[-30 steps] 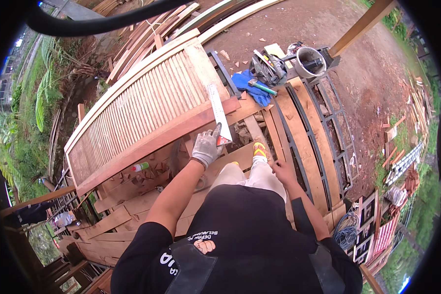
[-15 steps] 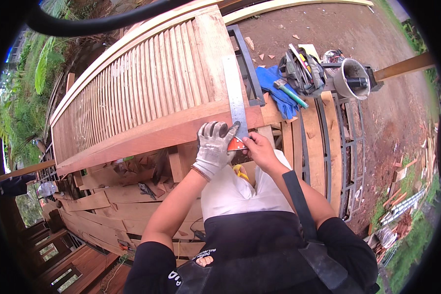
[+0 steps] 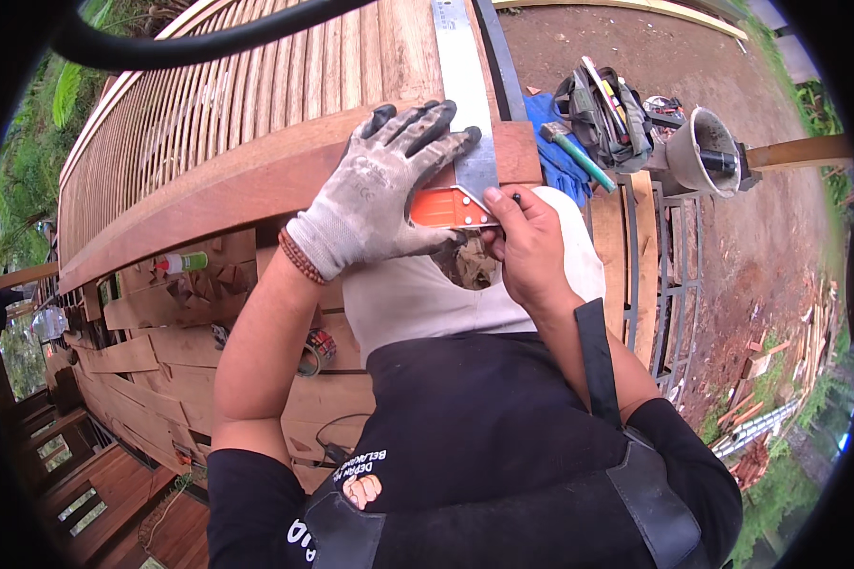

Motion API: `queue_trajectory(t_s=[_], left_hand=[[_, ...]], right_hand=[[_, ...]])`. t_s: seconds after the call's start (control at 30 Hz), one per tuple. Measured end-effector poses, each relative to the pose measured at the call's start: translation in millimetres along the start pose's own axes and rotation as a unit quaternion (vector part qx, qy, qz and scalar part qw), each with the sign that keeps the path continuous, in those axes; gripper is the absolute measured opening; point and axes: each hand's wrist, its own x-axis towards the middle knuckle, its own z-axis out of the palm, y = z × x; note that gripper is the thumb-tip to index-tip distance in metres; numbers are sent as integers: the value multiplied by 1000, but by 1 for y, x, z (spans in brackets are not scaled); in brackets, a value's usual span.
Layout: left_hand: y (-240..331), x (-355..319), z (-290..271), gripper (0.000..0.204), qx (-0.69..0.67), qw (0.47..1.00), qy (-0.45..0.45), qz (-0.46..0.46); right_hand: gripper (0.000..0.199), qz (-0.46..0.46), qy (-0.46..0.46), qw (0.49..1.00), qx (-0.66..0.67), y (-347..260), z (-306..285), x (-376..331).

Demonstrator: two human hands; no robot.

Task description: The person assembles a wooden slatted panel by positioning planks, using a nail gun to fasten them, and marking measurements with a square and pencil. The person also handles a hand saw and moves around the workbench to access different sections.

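Observation:
A try square with a steel blade point(image 3: 463, 66) and an orange stock point(image 3: 435, 207) lies across the corner of a slatted wooden shutter panel point(image 3: 394, 57). My left hand point(image 3: 375, 180), in a grey-white glove with dark fingertips, presses it there. Its spread fingers rest on the frame and blade edge, while the thumb reaches under the stock. Bare and pinched closed, my right hand point(image 3: 531, 237) is at the stock's right end, beside the blade. A thin, dark-ended pencil-like stick point(image 3: 516, 199) pokes out between its fingers; the rest of it is hidden.
Right of the panel lie a hammer point(image 3: 579, 156) with a green handle, a blue cloth point(image 3: 552, 119), a grey tool bag point(image 3: 579, 95) and a bucket point(image 3: 683, 156). Wood planks point(image 3: 161, 313) and a roll of tape point(image 3: 318, 351) lie below left. A dark metal frame point(image 3: 676, 275) stands at right.
The view has come closer to the panel and hands. My left fingers have spread wider over the frame and blade. My right hand stays by the square's corner.

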Motion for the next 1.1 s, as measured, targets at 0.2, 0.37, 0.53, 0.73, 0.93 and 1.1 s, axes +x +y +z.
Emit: queue_trajectory(t_s=[0.2,0.37,0.53,0.73,0.93,1.1], left_hand=[[-7,-1,10,94,11,1000,17,13],[1,4,-1,95,10,1000,-14,6],[4,6,0,96,10,1000,-7,20],[3,7,1,93,-3,1000,0,16],[6,9,-1,93,0,1000,-6,20],[5,10,0,94,10,1000,-6,24]], right_hand=[[19,-42,-19,998,31,6,-2,4],[20,-42,-12,999,14,7,-2,2],[20,-43,-33,998,36,6,-6,4],[20,-43,-39,998,31,6,-8,5],[20,-37,-37,998,45,7,-8,4],[19,-39,-37,997,46,7,-9,5]])
